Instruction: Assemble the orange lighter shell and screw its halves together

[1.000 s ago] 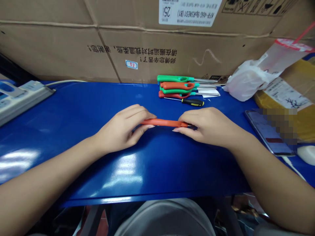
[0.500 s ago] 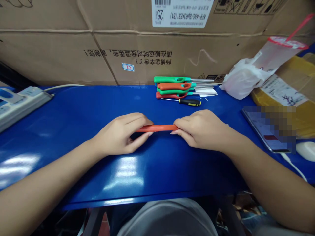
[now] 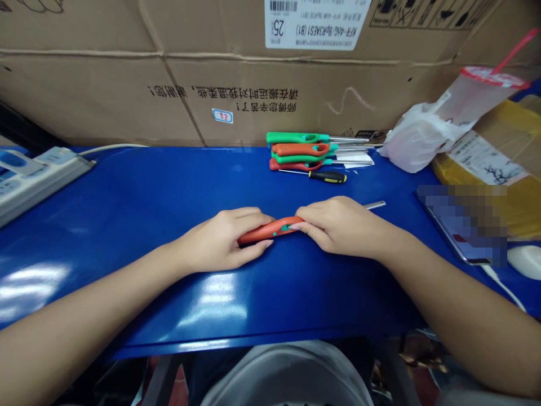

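Between my two hands lies an orange-red stick lighter [image 3: 267,231], its teal trigger showing in the handle opening. My left hand [image 3: 230,239] pinches the rounded butt end between thumb and fingers. Over by the trigger end, my right hand [image 3: 333,225] is closed on the handle, thumb at the opening. The metal tube tip [image 3: 375,205] pokes out beyond the right hand; the rest of the tube is hidden behind it. Farther back lies a pile of green and orange stick lighters [image 3: 301,149], and a black-and-yellow screwdriver [image 3: 327,176] rests just in front of them.
A large cardboard box [image 3: 105,101] stands along the back of the blue table [image 3: 127,186]. At left sits a power strip [image 3: 42,175]. On the right are a bagged drink cup [image 3: 465,101], a taped parcel [image 3: 519,175], a phone [image 3: 460,231] and a white mouse [image 3: 526,259].
The lighter has been turned, so its trigger opening now faces me and its metal tip shows past my right hand. My left hand has shifted slightly right and nearer to me.
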### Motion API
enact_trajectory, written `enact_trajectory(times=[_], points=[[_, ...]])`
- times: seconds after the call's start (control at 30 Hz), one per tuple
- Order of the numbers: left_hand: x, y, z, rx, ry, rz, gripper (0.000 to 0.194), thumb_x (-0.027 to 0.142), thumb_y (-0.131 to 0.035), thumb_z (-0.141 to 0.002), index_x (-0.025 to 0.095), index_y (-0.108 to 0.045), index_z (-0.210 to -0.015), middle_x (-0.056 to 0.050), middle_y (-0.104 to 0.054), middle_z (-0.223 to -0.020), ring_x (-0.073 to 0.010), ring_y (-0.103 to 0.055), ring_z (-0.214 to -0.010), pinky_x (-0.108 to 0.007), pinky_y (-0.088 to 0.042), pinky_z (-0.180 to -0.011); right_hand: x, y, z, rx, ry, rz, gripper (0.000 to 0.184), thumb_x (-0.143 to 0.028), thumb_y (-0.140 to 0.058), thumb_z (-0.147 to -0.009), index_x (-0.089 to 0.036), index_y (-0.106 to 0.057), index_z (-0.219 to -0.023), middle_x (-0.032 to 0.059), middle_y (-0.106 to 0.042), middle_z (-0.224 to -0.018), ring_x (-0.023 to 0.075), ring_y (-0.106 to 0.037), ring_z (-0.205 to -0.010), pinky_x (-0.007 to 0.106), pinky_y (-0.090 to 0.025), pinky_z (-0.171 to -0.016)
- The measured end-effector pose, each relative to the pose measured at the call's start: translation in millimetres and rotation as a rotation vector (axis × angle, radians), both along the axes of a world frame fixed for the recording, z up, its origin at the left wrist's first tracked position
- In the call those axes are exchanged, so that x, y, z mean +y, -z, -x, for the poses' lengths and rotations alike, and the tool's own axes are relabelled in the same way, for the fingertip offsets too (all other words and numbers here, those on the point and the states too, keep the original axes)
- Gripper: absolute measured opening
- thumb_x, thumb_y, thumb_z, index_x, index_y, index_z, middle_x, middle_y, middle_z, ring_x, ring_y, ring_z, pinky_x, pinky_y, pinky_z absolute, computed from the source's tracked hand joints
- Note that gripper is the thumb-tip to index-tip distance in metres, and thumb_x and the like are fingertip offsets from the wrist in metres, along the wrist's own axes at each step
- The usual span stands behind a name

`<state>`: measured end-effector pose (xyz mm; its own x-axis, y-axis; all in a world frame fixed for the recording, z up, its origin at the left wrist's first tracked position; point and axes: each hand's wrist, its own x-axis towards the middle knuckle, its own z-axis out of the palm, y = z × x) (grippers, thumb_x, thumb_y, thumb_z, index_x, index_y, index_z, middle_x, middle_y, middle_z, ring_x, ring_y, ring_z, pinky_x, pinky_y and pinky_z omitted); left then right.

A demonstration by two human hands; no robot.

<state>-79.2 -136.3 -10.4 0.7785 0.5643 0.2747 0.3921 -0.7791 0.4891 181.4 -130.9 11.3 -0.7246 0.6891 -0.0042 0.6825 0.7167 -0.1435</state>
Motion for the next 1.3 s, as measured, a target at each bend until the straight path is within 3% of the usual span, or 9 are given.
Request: enact_trajectory(times=[0.17,0.27,0.47,0.57,0.73,0.9,1.1,1.2,1.3], points=[[2,-1.2,1,-0.028,-0.046,0.074,0.023,0.034,-0.058,-0.102,0.015,-0.069,-0.096,-0.001,-0.065,-0.078,-0.0118,-0.059,-0.068,-0.022,-0.045,-0.067,9,-0.5,-8,-0.011,0.105,-0.031,0.033,-0.032,-0.04,-0.105,-0.018,-0.062,-0.084,0.0059,-0.069,-0.077,0.0193,-0.058,-0.068,0.032,-0.027,-0.062],[3,-0.7,3,-0.013,-0.089,0.08,0.027,0.036,-0.053,-0.105,0.015,-0.071,-0.101,-0.001,-0.07,-0.08,-0.0115,-0.062,-0.067,-0.021,-0.046,-0.065,16,0.3,-15,0.044,0.098,-0.027,0.034,-0.032,-0.039,-0.105,-0.018,-0.062,-0.085,0.0067,-0.07,-0.083,0.0205,-0.061,-0.074,0.032,-0.031,-0.065],[1,4.2,4,0.03,-0.102,-0.423,0.032,0.031,-0.055,-0.105,0.01,-0.067,-0.124,-0.009,-0.073,-0.092,-0.0184,-0.067,-0.077,-0.028,-0.051,-0.071,9,-3.6,-18,0.217,-0.076,0.091,0.028,-0.031,-0.054,-0.094,-0.019,-0.065,-0.117,0.0067,-0.074,-0.11,0.0219,-0.066,-0.092,0.032,-0.04,-0.074],[-4,3.9,1,0.064,-0.128,-0.513,0.033,0.031,-0.055,-0.104,0.01,-0.068,-0.126,-0.009,-0.071,-0.095,-0.02,-0.067,-0.079,-0.03,-0.052,-0.07,3,-3.7,-12,0.219,-0.067,0.109,0.026,-0.037,-0.053,-0.096,-0.02,-0.064,-0.112,0.0054,-0.073,-0.105,0.0212,-0.065,-0.087,0.032,-0.038,-0.071],[-9,-1.5,-4,0.015,-0.158,-0.215,0.042,0.043,-0.061,-0.101,0.011,-0.067,-0.127,-0.008,-0.068,-0.098,-0.0185,-0.066,-0.085,-0.029,-0.053,-0.078,3,-1.0,-8,0.19,-0.062,0.064,0.009,-0.03,-0.056,-0.094,-0.021,-0.059,-0.092,0.0001,-0.063,-0.089,0.0163,-0.057,-0.074,0.03,-0.033,-0.064],[-9,-2.5,-6,-0.068,-0.17,0.117,0.032,0.043,-0.063,-0.099,0.015,-0.069,-0.112,-0.002,-0.07,-0.094,-0.0128,-0.064,-0.079,-0.023,-0.048,-0.073,5,-0.4,-8,0.189,-0.064,-0.015,0.039,-0.056,-0.051,-0.1,-0.018,-0.062,-0.104,0.0028,-0.06,-0.095,0.0173,-0.055,-0.077,0.031,-0.034,-0.064],[-6,7.2,-8,-0.104,-0.223,0.341,0.028,0.04,-0.064,-0.098,0.02,-0.07,-0.117,0.001,-0.072,-0.094,-0.0118,-0.061,-0.075,-0.023,-0.044,-0.07,4,4.1,-2,0.154,-0.033,-0.039,0.033,-0.044,-0.046,-0.105,-0.017,-0.065,-0.1,0.0053,-0.061,-0.1,0.0178,-0.056,-0.079,0.031,-0.036,-0.064],[-4,8.6,-9,-0.139,-0.279,0.475,0.031,0.045,-0.064,-0.096,0.018,-0.07,-0.112,0.001,-0.068,-0.088,-0.0127,-0.057,-0.072,-0.024,-0.042,-0.065,10,7.8,-3,0.212,-0.02,0.013,0.035,-0.043,-0.041,-0.108,-0.019,-0.066,-0.101,0.0056,-0.064,-0.103,0.0201,-0.061,-0.091,0.033,-0.043,-0.075],[-3,6.3,-8,-0.146,-0.287,0.625,0.035,0.05,-0.062,-0.096,0.016,-0.068,-0.103,0.003,-0.057,-0.074,-0.0114,-0.048,-0.062,-0.024,-0.035,-0.057,25,14.1,-13,0.368,0.154,-0.064,0.035,-0.038,-0.037,-0.108,-0.019,-0.066,-0.108,0.0095,-0.066,-0.112,0.0253,-0.06,-0.111,0.039,-0.046,-0.097]])
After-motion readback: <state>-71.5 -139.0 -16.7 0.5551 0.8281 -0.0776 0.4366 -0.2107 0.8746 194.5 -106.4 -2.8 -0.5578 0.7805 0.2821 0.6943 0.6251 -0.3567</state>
